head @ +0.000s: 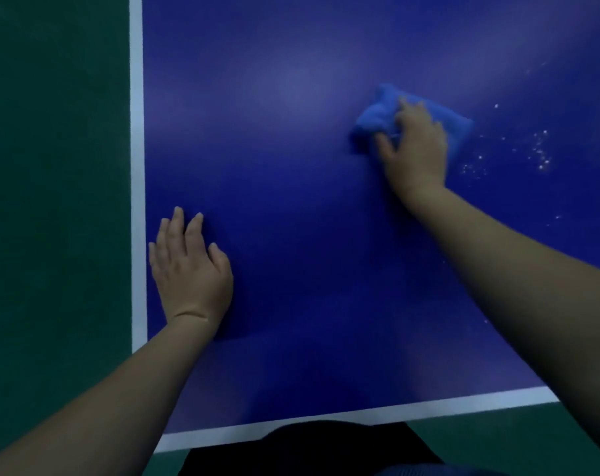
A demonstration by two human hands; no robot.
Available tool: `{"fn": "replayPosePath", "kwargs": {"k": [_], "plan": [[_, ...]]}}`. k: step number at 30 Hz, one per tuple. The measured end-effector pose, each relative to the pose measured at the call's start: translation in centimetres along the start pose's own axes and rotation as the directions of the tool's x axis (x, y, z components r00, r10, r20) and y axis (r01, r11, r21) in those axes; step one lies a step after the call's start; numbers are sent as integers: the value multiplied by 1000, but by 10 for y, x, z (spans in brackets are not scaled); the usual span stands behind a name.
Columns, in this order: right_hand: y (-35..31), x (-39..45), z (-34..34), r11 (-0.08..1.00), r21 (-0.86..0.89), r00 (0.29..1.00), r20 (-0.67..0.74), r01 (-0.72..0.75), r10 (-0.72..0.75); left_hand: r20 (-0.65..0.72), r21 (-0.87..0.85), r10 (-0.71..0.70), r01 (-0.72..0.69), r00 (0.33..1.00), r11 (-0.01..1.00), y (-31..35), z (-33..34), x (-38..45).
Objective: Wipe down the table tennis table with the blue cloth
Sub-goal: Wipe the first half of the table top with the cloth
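One table, one cloth, two hands, two white lines, a scatter of specks.

One blue table point(309, 218) fills most of the view. One blue cloth point(377, 115) lies bunched on it at about 1 o'clock. Two bare hands show: the left hand point(188, 266) at about 8 o'clock and the right hand point(412, 149) at about 2 o'clock. Two white edge lines run on the table, one point(137, 166) at 9 o'clock and one point(360, 415) at 6 o'clock. White specks point(539, 152) lie at about 3 o'clock, too many and too small to count. One green floor point(51, 201) borders the table.
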State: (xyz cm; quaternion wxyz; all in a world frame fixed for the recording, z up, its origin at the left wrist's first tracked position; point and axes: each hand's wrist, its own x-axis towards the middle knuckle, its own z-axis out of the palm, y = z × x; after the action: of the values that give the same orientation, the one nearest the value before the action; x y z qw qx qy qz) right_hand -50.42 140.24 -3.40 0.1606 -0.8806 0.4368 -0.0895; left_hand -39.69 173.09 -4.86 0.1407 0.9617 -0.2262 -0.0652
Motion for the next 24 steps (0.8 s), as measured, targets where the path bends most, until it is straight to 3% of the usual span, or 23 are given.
{"fn": "replayPosePath", "kwargs": {"k": [2, 3, 4, 6, 8, 9, 11, 13, 15, 16, 17, 19, 21, 22, 24], "plan": [[17, -18, -8, 967, 47, 960, -111, -252, 256, -2, 7, -1, 1, 1000, 1000, 1, -1, 0], [13, -38, -5, 956, 65, 944, -150, -287, 293, -2, 8, -1, 1, 1000, 1000, 1, -1, 0], [3, -60, 1, 967, 80, 954, -165, -241, 252, -1, 10, -2, 2, 1000, 1000, 1, -1, 0], [-19, -86, 14, 997, 75, 997, -76, 10, -4, 2, 14, -5, 5, 1000, 1000, 2, -2, 0], [-26, -68, 15, 959, 65, 958, 72, 275, -279, 4, 16, -9, 9, 1000, 1000, 2, -2, 1], [-21, -45, 12, 946, 41, 940, 104, 323, -325, 6, 17, -11, 11, 1000, 1000, 2, -3, 1], [3, 1, 0, 979, -13, 976, 82, 205, -203, 10, 17, -13, 13, 1000, 1000, 3, -3, 1], [41, 20, -16, 994, 27, 993, -51, -109, 110, 12, 13, -11, 11, 1000, 1000, 4, -4, 1], [51, -8, -20, 927, 110, 915, -159, -358, 372, 15, 9, -16, 16, 1000, 1000, 4, -4, 1], [43, -30, -15, 916, 123, 895, -197, -382, 399, 15, 9, -18, 18, 1000, 1000, 4, -4, 1], [30, -50, -8, 935, 112, 912, -209, -336, 353, 16, 10, -20, 20, 1000, 1000, 5, -5, 1], [8, -67, 5, 991, 76, 988, -103, -106, 114, 18, 9, -23, 23, 1000, 1000, 5, -5, 1], [5, -41, 2, 991, 37, 991, 29, 132, -134, 18, 9, -21, 21, 1000, 1000, 5, -5, 0], [11, -21, -2, 985, 21, 983, 65, 169, -170, 17, 12, -20, 20, 1000, 1000, 5, -5, 1], [39, 12, -15, 998, 8, 998, 32, 57, -57, 16, 14, -26, 26, 1000, 1000, 5, -4, 0]]}}
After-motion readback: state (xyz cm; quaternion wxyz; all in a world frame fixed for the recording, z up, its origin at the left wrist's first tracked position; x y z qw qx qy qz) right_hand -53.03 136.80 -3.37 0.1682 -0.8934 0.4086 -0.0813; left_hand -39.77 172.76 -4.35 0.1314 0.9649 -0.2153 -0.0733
